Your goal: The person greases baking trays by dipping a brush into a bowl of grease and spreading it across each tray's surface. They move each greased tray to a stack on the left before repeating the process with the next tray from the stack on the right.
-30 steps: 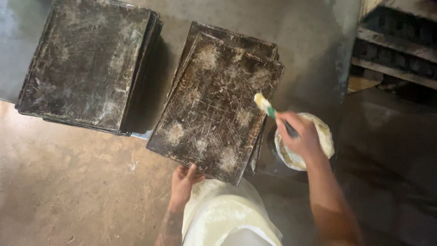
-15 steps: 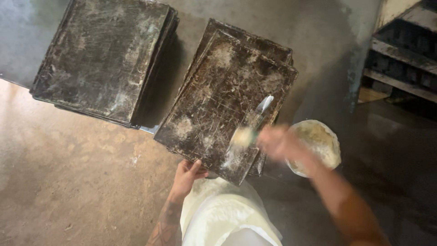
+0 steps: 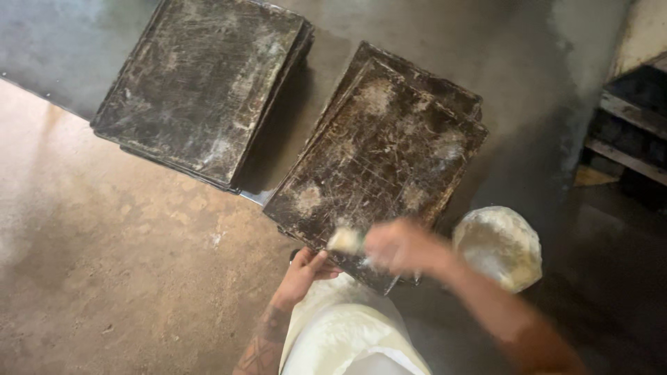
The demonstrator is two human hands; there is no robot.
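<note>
A stack of dark, greasy baking trays [image 3: 382, 153] lies in front of me, the top one tilted over the table's edge. My left hand [image 3: 306, 271] grips its near edge from below. My right hand [image 3: 403, 246], blurred by motion, holds a small brush [image 3: 345, 240] whose pale bristles touch the tray's near corner. Just right of that hand sits a round pale container of white grease [image 3: 500, 244].
A second stack of dark trays [image 3: 201, 90] rests on the grey metal table [image 3: 62, 42] at the upper left. Brown floor [image 3: 125, 278] lies below left. A dark rack with shelves [image 3: 632, 132] stands at the right. My white apron [image 3: 347, 333] is at the bottom.
My right hand has swept the brush from the tray's right edge, near the grease container, leftward to its near corner. The left hand has kept its hold on the tray's near edge.
</note>
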